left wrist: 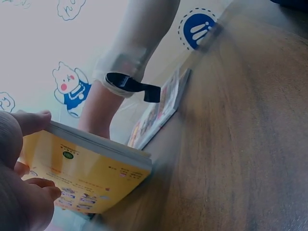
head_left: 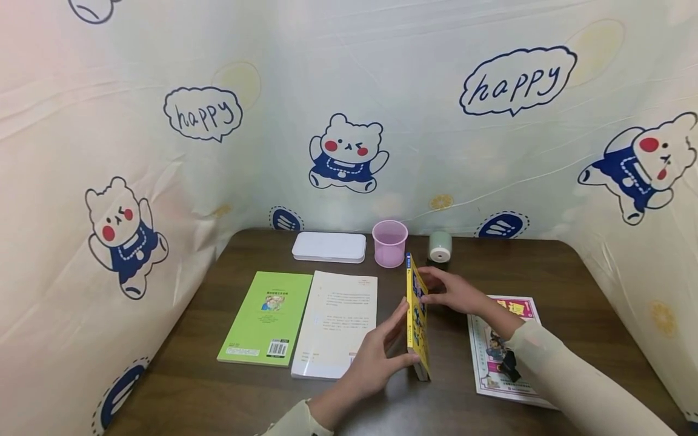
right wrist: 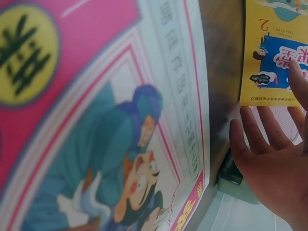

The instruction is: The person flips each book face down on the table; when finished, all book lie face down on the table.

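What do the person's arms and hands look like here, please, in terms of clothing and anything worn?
Both arms wear pale cream long sleeves ending at the wrists. The left hand and right hand are bare, with no rings or gloves visible. A black strap with a loose end wraps the right wrist over the cuff.

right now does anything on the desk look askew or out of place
Only the yellow book: it stands on edge, held between the left hand and right hand, while the green book, the white book and the pink-bordered book lie flat. Nothing looks spilled or damaged.
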Demonstrator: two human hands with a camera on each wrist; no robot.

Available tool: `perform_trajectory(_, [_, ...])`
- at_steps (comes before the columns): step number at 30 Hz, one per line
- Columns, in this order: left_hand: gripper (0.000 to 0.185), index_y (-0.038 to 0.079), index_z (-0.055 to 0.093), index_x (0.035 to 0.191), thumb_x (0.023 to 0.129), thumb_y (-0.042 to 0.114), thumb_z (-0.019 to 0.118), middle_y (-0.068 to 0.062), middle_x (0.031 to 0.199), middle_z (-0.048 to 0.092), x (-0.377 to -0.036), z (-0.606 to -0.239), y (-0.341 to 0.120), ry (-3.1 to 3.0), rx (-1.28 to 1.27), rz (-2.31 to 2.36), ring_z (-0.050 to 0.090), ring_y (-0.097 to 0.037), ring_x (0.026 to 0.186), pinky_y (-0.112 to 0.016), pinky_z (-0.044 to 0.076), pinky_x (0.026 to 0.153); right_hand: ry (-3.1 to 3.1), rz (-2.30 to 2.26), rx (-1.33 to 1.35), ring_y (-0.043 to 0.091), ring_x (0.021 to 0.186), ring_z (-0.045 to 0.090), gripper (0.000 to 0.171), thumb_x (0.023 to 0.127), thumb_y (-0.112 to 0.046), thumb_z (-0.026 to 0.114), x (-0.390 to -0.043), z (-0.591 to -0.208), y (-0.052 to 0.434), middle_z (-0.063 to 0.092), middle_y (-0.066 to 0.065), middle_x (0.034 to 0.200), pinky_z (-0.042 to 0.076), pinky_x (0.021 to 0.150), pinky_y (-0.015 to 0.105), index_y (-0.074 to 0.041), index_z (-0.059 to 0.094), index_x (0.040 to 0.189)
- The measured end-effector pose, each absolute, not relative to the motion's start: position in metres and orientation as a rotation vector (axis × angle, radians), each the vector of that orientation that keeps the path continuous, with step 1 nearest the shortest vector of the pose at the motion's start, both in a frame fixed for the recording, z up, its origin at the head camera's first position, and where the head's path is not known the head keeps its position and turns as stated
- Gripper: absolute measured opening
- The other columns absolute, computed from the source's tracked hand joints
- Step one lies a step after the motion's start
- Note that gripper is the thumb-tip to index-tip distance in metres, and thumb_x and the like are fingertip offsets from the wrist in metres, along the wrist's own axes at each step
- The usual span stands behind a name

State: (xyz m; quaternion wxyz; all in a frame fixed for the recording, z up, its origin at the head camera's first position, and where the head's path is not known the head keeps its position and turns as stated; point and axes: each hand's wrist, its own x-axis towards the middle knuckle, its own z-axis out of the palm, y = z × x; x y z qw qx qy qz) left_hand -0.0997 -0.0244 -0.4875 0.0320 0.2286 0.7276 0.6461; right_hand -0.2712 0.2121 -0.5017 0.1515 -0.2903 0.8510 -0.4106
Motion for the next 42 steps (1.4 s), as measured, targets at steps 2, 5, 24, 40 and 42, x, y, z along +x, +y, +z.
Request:
perform_trajectory(2, [0.084,0.017,0.031,0.163,0.093,0.011,0.077,0.001,0.171,0.021,-0.1,-0.488,-0.025,2.243,0.73,1.989,0.033,-0.022,0.152,-0.042,0.034,0.119,2.451,-1.18,-0.831,0.035,0.123,0.063,0.07,0.094,-0.034,0.077,-0.27,-0.501,0.21,0.066,0.014,0.133,0.054,0.1,0.056,-0.018,0.045,0.154])
perform_trajectory(5, [0.084,0.017,0.032,0.163,0.093,0.008,0.077,0.001,0.171,0.022,-0.1,-0.488,-0.026,2.245,0.751,1.98,0.033,-0.021,0.152,-0.041,0.035,0.119,2.455,-1.189,-0.832,0.037,0.126,0.062,0.07,0.094,-0.035,0.077,-0.268,-0.5,0.207,0.063,0.016,0.139,0.053,0.101,0.056,-0.019,0.044,0.154])
perform_trajectory(24, [0.085,0.01,0.034,0.161,0.09,0.006,0.079,0.002,0.17,0.025,-0.099,-0.484,-0.028,2.266,0.795,1.96,0.034,-0.018,0.151,-0.039,0.037,0.117,2.447,-1.281,-0.884,0.042,0.129,0.059,0.066,0.101,-0.029,0.069,-0.261,-0.472,0.196,0.056,0.019,0.147,0.051,0.104,0.059,-0.016,0.038,0.158])
perform_trajectory(40, [0.082,0.011,0.038,0.16,0.089,0.003,0.08,0.004,0.168,0.028,-0.095,-0.479,-0.034,2.371,0.783,1.879,0.034,-0.017,0.151,-0.034,0.038,0.116,2.242,-1.445,-0.865,0.048,0.129,0.058,0.057,0.109,-0.033,0.053,-0.258,-0.451,0.183,0.043,0.028,0.155,0.054,0.098,0.06,-0.019,0.032,0.16])
perform_trajectory(42, [0.081,0.01,0.039,0.159,0.089,0.004,0.08,0.005,0.168,0.028,-0.094,-0.479,-0.035,2.384,0.79,1.868,0.034,-0.016,0.151,-0.035,0.039,0.116,2.223,-1.465,-0.85,0.049,0.126,0.059,0.056,0.109,-0.032,0.052,-0.258,-0.451,0.181,0.044,0.028,0.154,0.054,0.097,0.06,-0.019,0.032,0.16])
